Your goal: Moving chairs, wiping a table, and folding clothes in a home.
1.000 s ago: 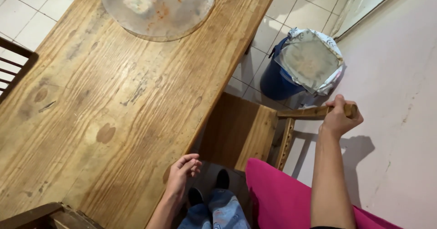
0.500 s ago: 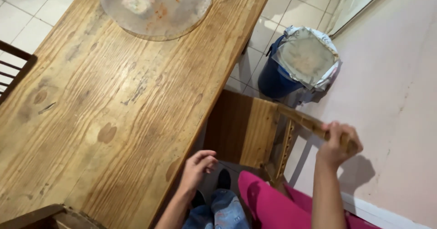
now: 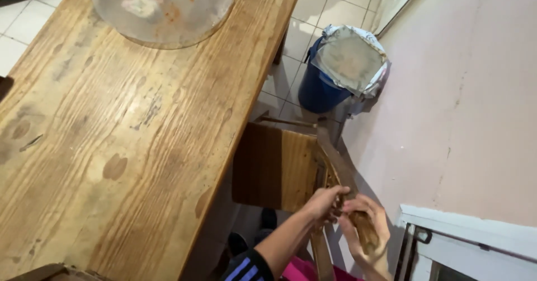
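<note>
Long wooden counter [image 3: 128,135] left of the fingers [image 3: 335,194], grain and dark knots showing, a round translucent plate [image 3: 162,7] at its far end. White tiled floor [image 3: 313,12] beyond. Blue bin [image 3: 321,88] with a pale patterned liner up ahead of the fingers, against the pink wall [image 3: 475,102], which is cracked. White window frame [image 3: 470,242] just right of the fingers. Soft, even light.

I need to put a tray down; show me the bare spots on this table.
The long wooden table is bare from the round stained glass plate at its far end down to the near edge. The crowded side: both hands, left hand and right hand, grip the wooden chair back beside the blue bin.
</note>
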